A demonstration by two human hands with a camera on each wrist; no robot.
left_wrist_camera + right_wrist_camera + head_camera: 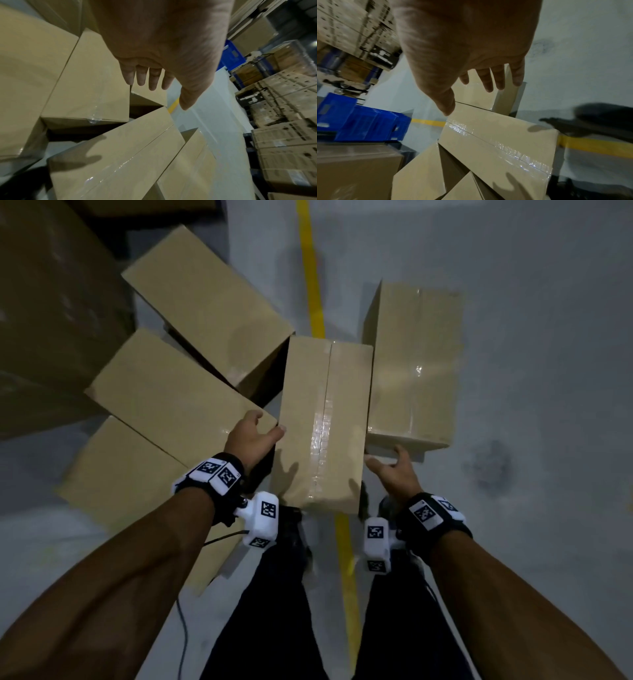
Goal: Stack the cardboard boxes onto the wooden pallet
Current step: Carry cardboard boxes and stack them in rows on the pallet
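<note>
Grey warehouse floor (513, 268) with a yellow line (313, 285), cardboard boxes scattered across it.

The taped box (325, 419) lies on the floor straight ahead, over the yellow line, its sealed seam facing up. The left hand (251, 436) reaches in at its left edge, fingers (152, 79) straight and slightly spread, thumb near the box's top edge; whether it touches the box cannot be told. The right hand (394, 470) hovers at the box's right edge, its fingers (488, 81) also extended and apart, holding nothing. Another box (414, 361) lies just beside it on the right, and three more boxes (171, 395) fan out on the left, one overlapping the next. A blue crate (359, 119) and stacked printed cartons (283, 108) stand further off. No wooden pallet can be made out.
</note>
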